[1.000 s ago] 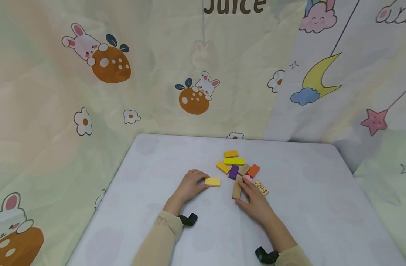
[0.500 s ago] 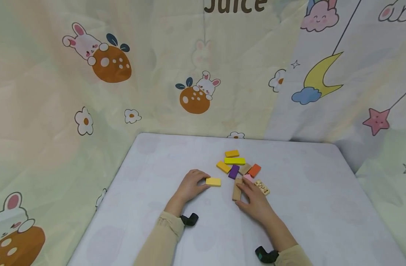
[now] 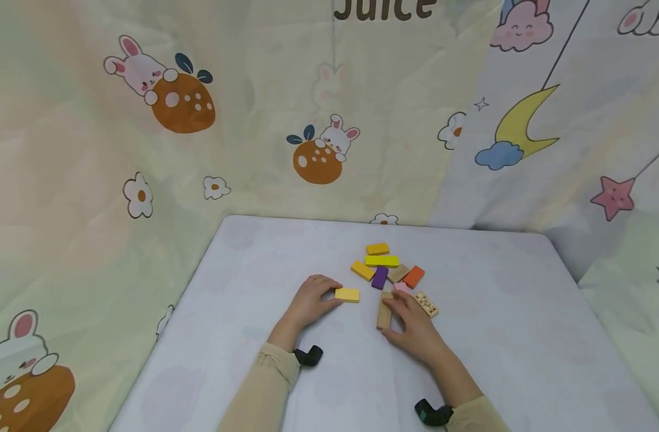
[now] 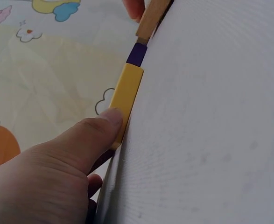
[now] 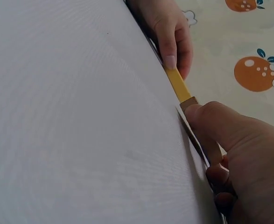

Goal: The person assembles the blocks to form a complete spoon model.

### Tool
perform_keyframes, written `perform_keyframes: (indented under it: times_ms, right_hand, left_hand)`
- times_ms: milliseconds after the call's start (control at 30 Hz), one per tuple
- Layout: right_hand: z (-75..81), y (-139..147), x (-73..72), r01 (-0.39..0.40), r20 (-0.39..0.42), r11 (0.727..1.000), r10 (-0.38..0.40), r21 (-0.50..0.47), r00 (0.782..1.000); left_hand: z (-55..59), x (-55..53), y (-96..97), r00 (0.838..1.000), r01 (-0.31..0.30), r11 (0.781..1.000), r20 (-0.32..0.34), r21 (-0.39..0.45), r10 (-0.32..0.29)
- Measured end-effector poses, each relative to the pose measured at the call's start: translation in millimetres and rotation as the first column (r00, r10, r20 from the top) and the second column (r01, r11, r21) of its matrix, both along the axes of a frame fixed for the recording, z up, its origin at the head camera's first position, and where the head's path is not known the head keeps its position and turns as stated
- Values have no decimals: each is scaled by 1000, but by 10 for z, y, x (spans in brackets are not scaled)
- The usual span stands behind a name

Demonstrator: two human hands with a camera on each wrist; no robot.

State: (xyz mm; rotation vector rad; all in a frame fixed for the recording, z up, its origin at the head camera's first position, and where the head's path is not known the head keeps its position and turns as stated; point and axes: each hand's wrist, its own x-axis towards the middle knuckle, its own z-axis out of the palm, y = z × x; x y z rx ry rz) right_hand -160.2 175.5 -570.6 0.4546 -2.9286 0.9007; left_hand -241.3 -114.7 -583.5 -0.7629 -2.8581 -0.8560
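Observation:
My left hand (image 3: 310, 303) pinches one end of a light-yellow block (image 3: 348, 295) lying on the table; in the left wrist view the thumb presses against that yellow block (image 4: 126, 91). To its right, my right hand (image 3: 418, 333) holds a plain wooden block (image 3: 384, 313) by its two ends, between thumb and fingers. The wooden block lies lengthwise toward me, its far end close to a purple block (image 3: 380, 278). A pink block (image 3: 402, 287) shows just past the right fingertips, partly covered by them. Beside that hand lies a wooden piece with dark markings (image 3: 427, 304).
Behind the hands lie a second plain wooden block (image 3: 398, 273), an orange block (image 3: 414, 276), an orange-yellow block (image 3: 363, 270), a bright yellow block (image 3: 382, 261) and another orange-yellow one (image 3: 378, 248). The white table (image 3: 286, 252) meets a printed cloth backdrop (image 3: 253, 108).
The right hand has drawn the wooden block slightly toward the body, away from the purple block. The left hand and its yellow block have stayed put; the view shifts a little.

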Motion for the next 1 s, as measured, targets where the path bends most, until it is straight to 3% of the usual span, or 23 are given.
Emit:
perform_keyframes:
  times_ms: [100,300,500,700,1000]
  right_hand:
    - [-5,-1,18,-16,10,999,17,-30,1000]
    - [38,-115,38,-83,107,991,94,-101,990]
    - [46,-340,13,-187,103,975,199,-117,974]
    - [37,-507,-12,-237,55,971,238,-33,970]
    - [42,-598,-14,-239,-12,966,241,99,970]
  left_hand:
    - [1,2,9,1000,4,1000,-22,-4,-5]
    - [15,17,23,998,-1,1000,-60,-20,0]
    - [32,26,12,998,-4,999,-58,-47,1]
    - [14,27,21,997,9,997,-71,-76,-14]
    - [27,39,11,994,10,995,-103,-97,-21]
